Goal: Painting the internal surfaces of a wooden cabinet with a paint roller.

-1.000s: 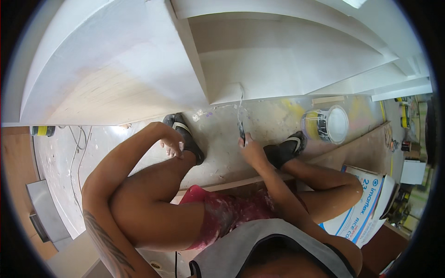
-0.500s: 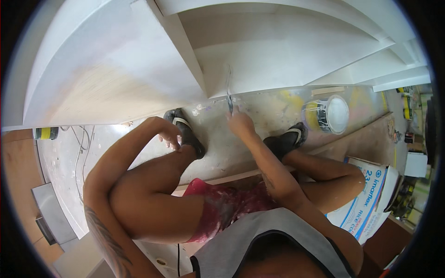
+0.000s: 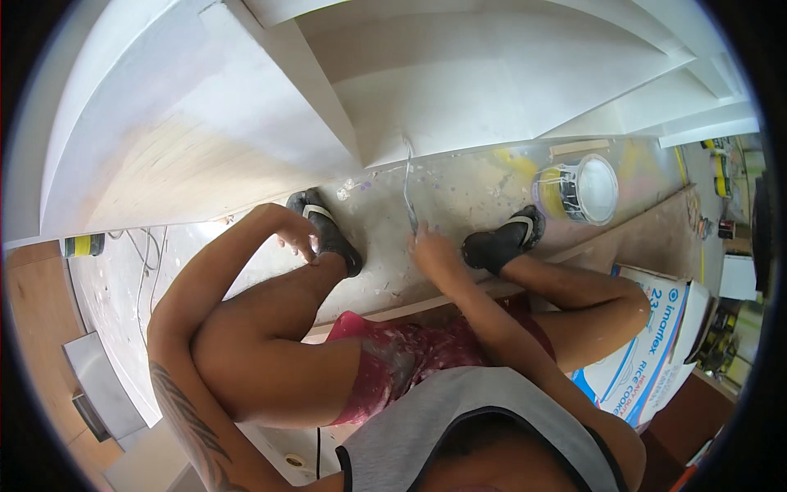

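Observation:
I sit low with both knees raised, dark shoes on a paint-spattered floor sheet (image 3: 459,193). My right hand (image 3: 432,248) grips a thin metal tool (image 3: 407,184) whose blade reaches up to the lower edge of a white-painted cabinet panel (image 3: 492,90). My left hand (image 3: 295,240) hangs loosely curled by my left shoe (image 3: 326,230), holding nothing that I can see. My right shoe (image 3: 504,240) rests just right of the right hand.
A white bucket (image 3: 584,189) with a lid stands on the floor at the right. A white and blue sack (image 3: 648,353) lies beside my right knee. A roll of yellow tape (image 3: 82,244) and cables sit at the left. A grey box (image 3: 98,394) lies lower left.
My right hand has carried the tool leftward and upward, from near the right shoe toward the cabinet's lower edge. The left hand stays by the left shoe.

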`<state>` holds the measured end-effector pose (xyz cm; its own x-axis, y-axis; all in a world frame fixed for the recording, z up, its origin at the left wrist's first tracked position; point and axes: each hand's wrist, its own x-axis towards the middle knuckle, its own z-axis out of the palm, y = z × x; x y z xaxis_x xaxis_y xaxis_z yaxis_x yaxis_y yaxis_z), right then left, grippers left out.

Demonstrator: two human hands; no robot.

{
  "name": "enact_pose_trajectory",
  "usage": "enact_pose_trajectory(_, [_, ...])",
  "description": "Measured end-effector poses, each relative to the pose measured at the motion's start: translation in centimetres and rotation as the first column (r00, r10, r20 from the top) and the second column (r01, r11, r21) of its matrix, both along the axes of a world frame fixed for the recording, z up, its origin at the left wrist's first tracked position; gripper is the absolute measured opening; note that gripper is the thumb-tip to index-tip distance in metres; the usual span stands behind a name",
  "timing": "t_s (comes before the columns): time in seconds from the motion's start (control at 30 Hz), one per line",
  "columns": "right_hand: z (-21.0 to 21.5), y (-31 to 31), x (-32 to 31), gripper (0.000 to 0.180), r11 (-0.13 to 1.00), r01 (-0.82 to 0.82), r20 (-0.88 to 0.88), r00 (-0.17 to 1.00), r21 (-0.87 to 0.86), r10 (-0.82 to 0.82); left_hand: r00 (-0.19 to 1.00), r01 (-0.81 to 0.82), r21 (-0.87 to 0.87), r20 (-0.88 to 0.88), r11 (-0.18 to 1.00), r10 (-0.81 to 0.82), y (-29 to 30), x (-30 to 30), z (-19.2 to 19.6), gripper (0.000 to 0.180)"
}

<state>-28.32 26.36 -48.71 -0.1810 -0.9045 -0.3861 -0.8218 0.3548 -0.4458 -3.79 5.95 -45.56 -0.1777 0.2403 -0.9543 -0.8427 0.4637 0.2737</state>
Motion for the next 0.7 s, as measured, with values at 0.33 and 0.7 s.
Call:
enact_pose_trajectory(0.33, [-2.5,-5.3,0.0,0.032,0.999,0.012,0.011,1.000,-0.037,-0.011,0.977,0.170,-0.027,-0.127,0.985,-0.172,0.4,-0.6,-1.5,0.073])
enact_pose_trajectory(0.7, [1.9,4.9,-1.9,0.035,0.990,-0.016,0.085,0.996,0.142,0.004,0.998,-0.005,-0.008,-0.063,1.000,0.005,0.6,-0.4,0.3,0.073])
